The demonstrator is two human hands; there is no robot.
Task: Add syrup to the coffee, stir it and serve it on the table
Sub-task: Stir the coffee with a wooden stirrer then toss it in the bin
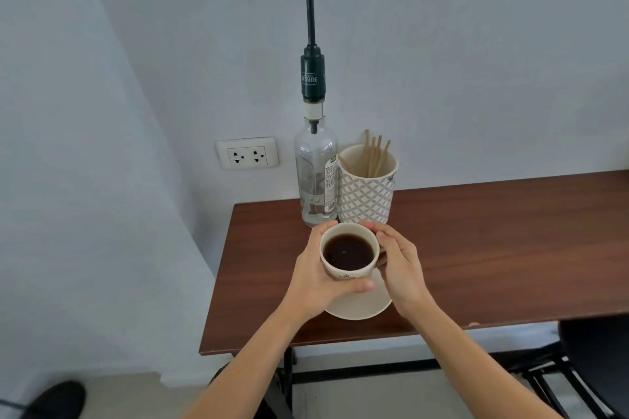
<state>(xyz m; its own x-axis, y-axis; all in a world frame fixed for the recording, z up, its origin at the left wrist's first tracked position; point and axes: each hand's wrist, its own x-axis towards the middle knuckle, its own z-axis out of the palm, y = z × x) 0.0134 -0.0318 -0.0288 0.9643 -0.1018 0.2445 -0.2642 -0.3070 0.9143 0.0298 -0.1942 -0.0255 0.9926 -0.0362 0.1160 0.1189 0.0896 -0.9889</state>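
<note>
A cream mug (343,274) full of dark coffee (348,251) is held just above a cream saucer (364,304) on the brown table (493,248). My left hand (316,277) wraps its left side with the thumb across the front. My right hand (396,260) grips its right side at the handle. Right behind the mug stands a clear glass syrup bottle (315,177) with a tall black pump (309,27), its spout pointing left. Beside the bottle, a patterned cup (366,190) holds several wooden stir sticks (376,155).
The table sits against a white wall with a double power socket (247,152) to the left of the bottle. A black chair (592,371) stands at the lower right under the table edge. A dark shoe (56,400) shows on the floor at lower left.
</note>
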